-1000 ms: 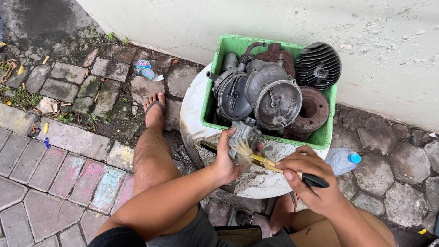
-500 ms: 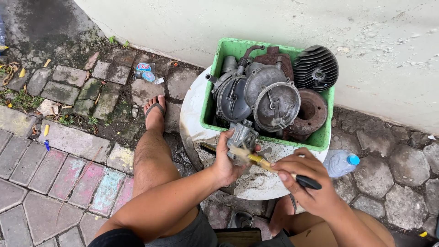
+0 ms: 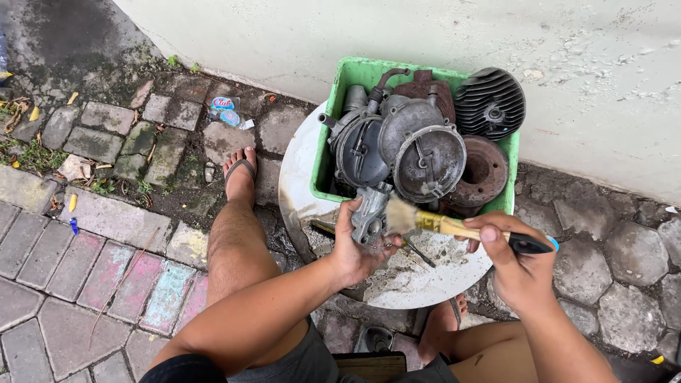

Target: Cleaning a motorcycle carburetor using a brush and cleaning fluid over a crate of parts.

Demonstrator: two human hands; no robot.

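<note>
We are gripping small grey metal carburettor part (image 3: 369, 216) in left hand (image 3: 355, 248), fingers wrapped; right hand (image 3: 514, 262) pinching wooden-handled paintbrush (image 3: 454, 227), bristles touching part, handle lying rightward.

Lower half of the small grey metal engine part (image 3: 369, 216) covered by the curled fingers (image 3: 345, 225) of the left hand (image 3: 355, 248). Bristle tips of the wooden-handled paintbrush (image 3: 454, 227) pressed against that part, contact line hard to make out. Brush's black handle end partly wrapped by the right hand (image 3: 514, 266). Floor of the green plastic crate (image 3: 323, 152) buried under grey housings and rusty discs. Near edge of the round white metal tray (image 3: 301, 177) masked by both forearms. Right foot mostly out of sight below the tray. Small blue-and-white wrapper (image 3: 225, 110), upper left, too small to read as anything definite.
</note>
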